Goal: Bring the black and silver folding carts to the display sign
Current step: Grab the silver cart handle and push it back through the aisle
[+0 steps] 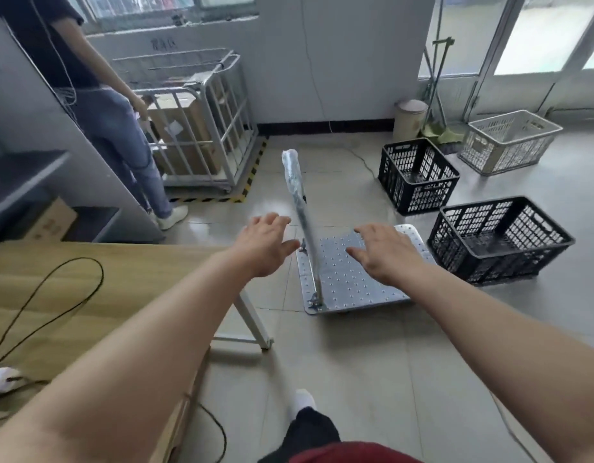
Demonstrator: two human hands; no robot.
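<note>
A silver folding cart (349, 279) stands on the tiled floor in front of me, its studded flat deck low and its handle (297, 198) raised upright, wrapped in clear plastic at the top. My left hand (265, 243) hovers just left of the handle, fingers spread, holding nothing. Over the deck to the right of the handle, my right hand (384, 252) is also spread and empty. Neither hand touches the cart. No black cart or display sign is in view.
Two black plastic crates (417, 175) (499, 240) and a white crate (509, 140) sit to the right. A metal cage trolley (202, 128) with cardboard boxes stands at back left, a person (121, 135) beside it. A wooden table (75, 295) with cables is at my left.
</note>
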